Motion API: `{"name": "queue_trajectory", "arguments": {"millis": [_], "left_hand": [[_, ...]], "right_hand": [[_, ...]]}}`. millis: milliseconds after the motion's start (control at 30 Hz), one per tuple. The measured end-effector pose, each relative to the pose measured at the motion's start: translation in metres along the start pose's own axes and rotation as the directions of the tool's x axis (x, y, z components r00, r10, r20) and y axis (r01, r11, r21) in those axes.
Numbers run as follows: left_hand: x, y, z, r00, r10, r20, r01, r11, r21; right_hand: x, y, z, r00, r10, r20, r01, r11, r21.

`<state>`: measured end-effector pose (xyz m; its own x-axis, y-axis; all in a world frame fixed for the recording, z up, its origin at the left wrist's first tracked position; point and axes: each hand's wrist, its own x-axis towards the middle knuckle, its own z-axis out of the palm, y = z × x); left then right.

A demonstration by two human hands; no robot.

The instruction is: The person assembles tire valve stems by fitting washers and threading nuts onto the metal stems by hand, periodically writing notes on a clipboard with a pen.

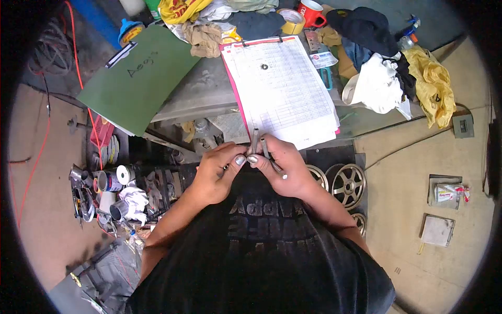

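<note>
Slim metal rods (255,140), smooth and dull grey. Printed paper sheets (285,78), white and matt. A matt green folder (141,78), a glossy red mug (311,13), a crinkled yellow plastic bag (430,86), metal spoked wheel (346,185), matt black cloth shirt (261,267).

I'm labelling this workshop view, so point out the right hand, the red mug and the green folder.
Right hand (290,161): head view, back of the hand.
Red mug (309,15): head view, its outer side.
Green folder (133,91): head view, its cover.
</note>
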<state>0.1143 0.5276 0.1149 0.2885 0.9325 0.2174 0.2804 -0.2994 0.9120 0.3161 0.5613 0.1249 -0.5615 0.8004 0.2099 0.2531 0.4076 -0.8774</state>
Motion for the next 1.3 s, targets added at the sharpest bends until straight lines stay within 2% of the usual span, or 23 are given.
{"name": "queue_trajectory", "arguments": {"millis": [100,167,200,267,300,333,400,433,500,600,700,767,800,867,900,967,1100,1167,1200,1267,1300], "left_hand": [[-0.006,-0.007,0.003,0.998,-0.039,-0.039,0.037,0.998,-0.045],[-0.007,-0.011,0.006,0.987,-0.154,-0.042,0.146,0.977,-0.157],[-0.008,-0.010,0.006,0.987,-0.155,-0.045,0.146,0.977,-0.159],[-0.009,-0.008,0.006,0.931,-0.363,0.040,0.359,0.890,-0.282],[-0.011,-0.011,0.006,0.930,-0.366,0.040,0.362,0.888,-0.283],[-0.013,-0.017,0.007,0.900,-0.428,0.085,0.425,0.814,-0.396],[-0.015,-0.023,0.011,0.865,-0.482,0.138,0.482,0.722,-0.497],[-0.015,-0.024,0.015,0.910,-0.410,0.052,0.391,0.813,-0.432],[-0.014,-0.023,0.017,0.945,-0.327,-0.023,0.298,0.887,-0.351],[-0.012,-0.019,0.016,0.938,-0.347,0.015,0.332,0.882,-0.334],[-0.012,-0.019,0.015,0.958,-0.286,0.020,0.275,0.896,-0.349],[-0.014,-0.021,0.016,0.947,-0.309,0.088,0.314,0.831,-0.460],[-0.015,-0.022,0.016,0.946,-0.309,0.094,0.317,0.831,-0.457],[-0.015,-0.022,0.015,0.945,-0.300,0.128,0.326,0.883,-0.338],[-0.014,-0.022,0.016,0.945,-0.300,0.133,0.327,0.884,-0.335],[-0.013,-0.021,0.018,0.962,-0.247,0.112,0.269,0.924,-0.270],[-0.012,-0.027,0.021,0.973,-0.201,0.116,0.224,0.945,-0.239],[-0.010,-0.020,0.024,0.986,-0.161,0.030,0.164,0.960,-0.226],[-0.010,-0.018,0.025,0.983,-0.182,0.031,0.185,0.957,-0.224],[-0.006,-0.016,0.025,0.999,-0.026,-0.025,0.025,0.998,-0.055],[-0.005,-0.013,0.023,1.000,-0.013,0.000,0.013,1.000,-0.006]], "right_hand": [[0.000,0.002,0.002,1.000,0.010,-0.004,-0.010,1.000,-0.018],[0.002,0.000,0.000,1.000,0.015,0.015,-0.015,1.000,0.006],[0.002,0.002,0.001,1.000,0.014,0.019,-0.014,1.000,0.005],[0.001,0.005,0.003,0.999,0.028,0.027,-0.029,0.998,0.050],[0.000,0.005,0.004,0.999,0.030,0.030,-0.032,0.998,0.051],[0.000,0.006,0.005,1.000,0.019,0.021,-0.019,0.999,0.034],[0.000,0.007,0.006,1.000,0.007,0.011,-0.007,1.000,0.018],[0.000,0.008,0.005,1.000,0.000,0.003,0.000,1.000,-0.005],[-0.001,0.009,0.004,1.000,-0.005,-0.008,0.004,1.000,-0.026],[-0.004,0.010,-0.003,1.000,0.012,0.027,-0.011,0.999,-0.037],[-0.009,0.011,-0.006,0.996,-0.016,0.087,0.021,0.998,-0.064],[-0.012,0.009,-0.007,0.993,0.007,0.118,-0.004,1.000,-0.028],[-0.012,0.010,-0.007,0.994,0.010,0.112,-0.007,1.000,-0.026],[-0.013,0.010,-0.005,0.993,0.021,0.118,-0.020,1.000,-0.013],[-0.014,0.011,-0.004,0.993,0.022,0.113,-0.021,1.000,-0.011],[-0.018,0.012,0.000,0.997,0.031,0.065,-0.028,0.999,-0.043],[-0.018,0.009,0.001,0.999,0.015,0.032,-0.013,0.997,-0.081],[-0.019,0.014,0.003,1.000,-0.016,-0.007,0.016,0.994,-0.110],[-0.018,0.010,0.003,0.999,-0.019,-0.027,0.016,0.995,-0.098],[-0.020,0.013,0.005,0.998,-0.022,-0.066,0.015,0.993,-0.115],[-0.019,0.014,0.005,0.995,-0.056,-0.083,0.048,0.994,-0.096]]}}
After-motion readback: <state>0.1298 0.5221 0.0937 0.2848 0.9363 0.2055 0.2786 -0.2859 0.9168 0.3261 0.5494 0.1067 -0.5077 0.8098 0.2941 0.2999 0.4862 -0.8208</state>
